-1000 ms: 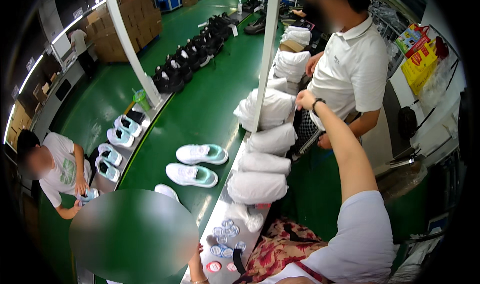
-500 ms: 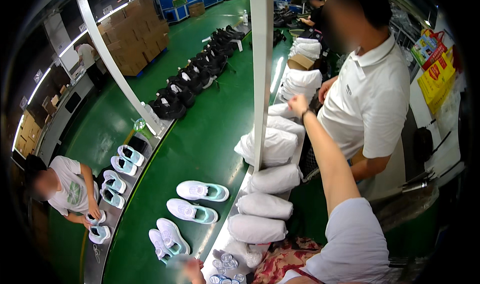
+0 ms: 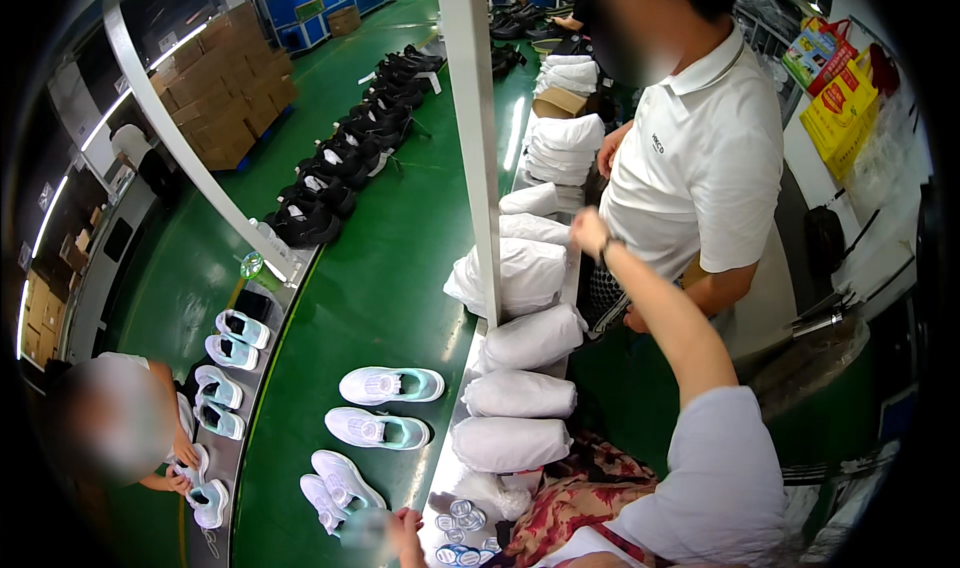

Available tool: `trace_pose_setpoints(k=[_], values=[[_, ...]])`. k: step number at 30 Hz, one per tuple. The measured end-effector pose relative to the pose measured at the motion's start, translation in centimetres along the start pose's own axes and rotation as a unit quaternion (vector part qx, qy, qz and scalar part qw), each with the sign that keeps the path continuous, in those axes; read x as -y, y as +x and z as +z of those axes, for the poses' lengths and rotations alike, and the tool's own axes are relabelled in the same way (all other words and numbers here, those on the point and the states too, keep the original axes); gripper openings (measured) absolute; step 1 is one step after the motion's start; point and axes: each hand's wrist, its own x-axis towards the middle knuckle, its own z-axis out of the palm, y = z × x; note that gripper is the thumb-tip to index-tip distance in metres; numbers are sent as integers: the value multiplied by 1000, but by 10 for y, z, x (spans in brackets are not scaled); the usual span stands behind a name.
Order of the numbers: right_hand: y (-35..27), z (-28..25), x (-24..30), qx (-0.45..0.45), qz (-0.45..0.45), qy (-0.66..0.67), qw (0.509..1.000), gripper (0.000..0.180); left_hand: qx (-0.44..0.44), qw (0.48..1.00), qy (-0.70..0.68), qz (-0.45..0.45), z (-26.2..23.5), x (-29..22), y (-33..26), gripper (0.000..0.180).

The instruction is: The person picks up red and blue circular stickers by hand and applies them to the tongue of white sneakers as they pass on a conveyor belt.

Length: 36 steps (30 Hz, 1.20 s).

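My right arm reaches forward over the bench. My right hand (image 3: pixel 590 233), with a dark band at the wrist, has its fingers curled beside the end of a white-wrapped bundle (image 3: pixel 533 229); whether it grips anything is hidden. Low in the view, my left hand (image 3: pixel 405 536) is beside the heel of a white and mint sneaker (image 3: pixel 345 480). A blurred patch there hides its fingertips and any contact. That sneaker's mate (image 3: pixel 320 500) lies alongside. Another pair, a sneaker (image 3: pixel 391 385) and its mate (image 3: pixel 377 428), rests on the green surface farther ahead.
Several white-wrapped bundles (image 3: pixel 515 444) line the bench beside a white post (image 3: pixel 470 148). Round labelled discs (image 3: pixel 460 516) lie near my left hand. A person in a white polo shirt (image 3: pixel 690 158) stands at right. Another person handles sneakers at left. Black shoes (image 3: pixel 330 173) form a row beyond.
My right hand has drawn back along the bundles toward me, fingers still curled. My left hand stays by the near sneakers. The view has shifted, and the person at left leans farther forward.
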Motion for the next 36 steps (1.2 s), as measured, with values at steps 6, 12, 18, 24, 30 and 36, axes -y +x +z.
trace_pose_setpoints(k=[6,12,18,24,30,36], values=[[181,-126,164,-261,-191,78,943,19,-82,971,226,11,-65,-71,-38,29],[172,-73,122,-134,-165,163,963,17,-74,994,66,-35,-13,-45,-9,16],[128,-75,151,-176,-168,209,947,16,-99,991,-52,72,-28,-31,6,14],[-114,-70,143,-178,-171,314,917,13,-48,990,-3,129,10,-85,-63,12],[-265,-13,159,203,-199,293,913,8,7,984,-115,136,62,-102,-71,18],[-337,42,178,360,-306,192,860,12,104,956,-136,238,91,-156,-116,12]])
